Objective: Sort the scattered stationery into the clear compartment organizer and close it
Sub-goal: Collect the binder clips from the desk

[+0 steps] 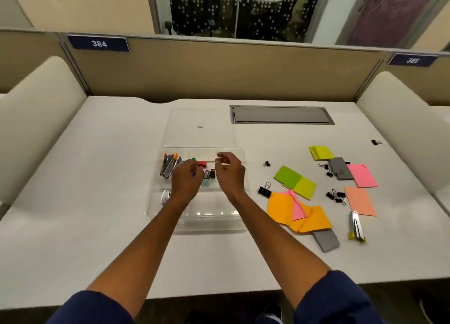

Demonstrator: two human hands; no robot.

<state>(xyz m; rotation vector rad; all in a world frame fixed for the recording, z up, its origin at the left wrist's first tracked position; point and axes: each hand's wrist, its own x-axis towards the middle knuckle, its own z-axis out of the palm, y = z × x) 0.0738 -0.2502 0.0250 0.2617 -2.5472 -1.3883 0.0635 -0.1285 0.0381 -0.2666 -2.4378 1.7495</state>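
Hands hover over the clear organizer (198, 216) at mid-desk: your left hand (186, 181) curls around something blue, your right hand (230, 171) loosely curled, holding nothing; sticky notes (295, 181) lie scattered right.

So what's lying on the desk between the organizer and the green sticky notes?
In the head view, one small black binder clip sits between the organizer and the green sticky notes; a larger one lies nearer.

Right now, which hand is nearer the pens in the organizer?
Left. The left hand sits just right of the pens; the right hand is farther right, over the organizer.
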